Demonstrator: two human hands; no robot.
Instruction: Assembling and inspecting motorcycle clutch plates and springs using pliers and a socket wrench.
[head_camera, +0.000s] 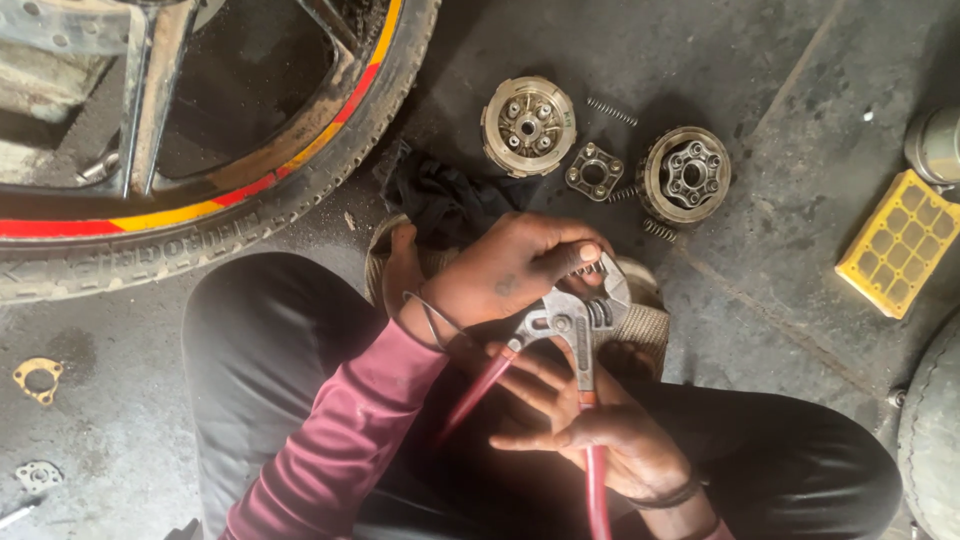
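The left hand (510, 270) pinches a small part, too hidden to identify, at the head of the pliers (575, 325). The right hand (590, 430) grips their red handles over the lap. A yellow grid (898, 243) lies right on the floor (780, 230), beyond two clutch parts (528, 125).

Wheel (200, 200) blocks left; clutch parts (528, 125) crowd floor (780, 230) ahead.

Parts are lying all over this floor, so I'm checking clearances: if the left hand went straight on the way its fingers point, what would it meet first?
Probably the pliers' head, which the left hand's fingertips already touch.
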